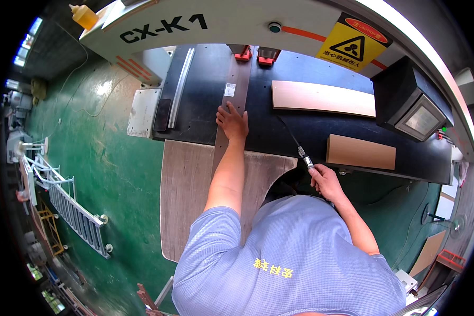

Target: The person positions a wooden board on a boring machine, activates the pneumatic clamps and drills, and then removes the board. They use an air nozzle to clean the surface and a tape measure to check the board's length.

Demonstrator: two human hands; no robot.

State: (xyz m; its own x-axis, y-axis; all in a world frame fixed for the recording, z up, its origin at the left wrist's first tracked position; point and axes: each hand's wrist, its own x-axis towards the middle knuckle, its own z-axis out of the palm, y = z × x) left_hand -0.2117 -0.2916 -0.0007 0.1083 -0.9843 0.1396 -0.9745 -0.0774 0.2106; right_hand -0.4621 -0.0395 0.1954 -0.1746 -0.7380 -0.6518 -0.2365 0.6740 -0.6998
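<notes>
Right of the frame's centre, the right hand (325, 182) grips a thin metal tool (307, 159), while farther up the left hand (233, 122) rests open on the long brown board (241, 84) below red machine feet (266, 61), apparently steadying it, so any shift would call for straight guiding.

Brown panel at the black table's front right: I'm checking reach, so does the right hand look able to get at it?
Probably yes: the brown panel lies close to the right hand, with nothing visibly between them. But that hand's grip is on a slim metal tool, which might hinder grasping.
</notes>
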